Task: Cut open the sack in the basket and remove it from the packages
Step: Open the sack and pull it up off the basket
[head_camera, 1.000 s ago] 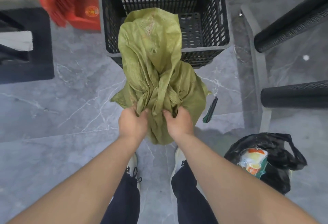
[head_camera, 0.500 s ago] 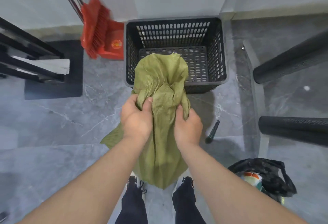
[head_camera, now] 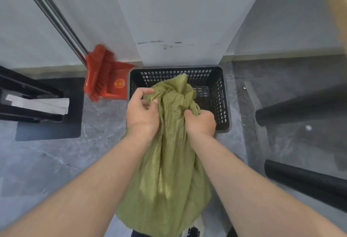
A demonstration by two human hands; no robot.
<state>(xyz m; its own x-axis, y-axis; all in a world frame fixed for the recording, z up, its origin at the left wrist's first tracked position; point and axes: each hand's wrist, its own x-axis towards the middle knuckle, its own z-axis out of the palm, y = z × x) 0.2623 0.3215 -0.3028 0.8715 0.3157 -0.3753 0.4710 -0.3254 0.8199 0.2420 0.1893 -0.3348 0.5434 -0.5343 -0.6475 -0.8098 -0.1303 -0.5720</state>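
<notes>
A crumpled olive-green woven sack hangs limp between my arms, lifted over the front of a black slotted plastic basket that stands against the wall. My left hand grips a bunched fold near the sack's top on the left side. My right hand clutches gathered fabric on its right side. The sack's tip pokes up in front of the basket's far wall. The sack covers most of the basket's inside; the visible part shows only bare mesh floor. No packages and no cutting tool are in view.
A red broom and dustpan lean against the wall left of the basket. A black rack holding white sheets stands at the far left. Two black padded bars reach in from the right. The floor is grey marble tile.
Both hands have climbed up the sack, gathering it and lifting it higher. The view tilted up toward the wall, so the knife and the black bag on the floor dropped out of sight.
</notes>
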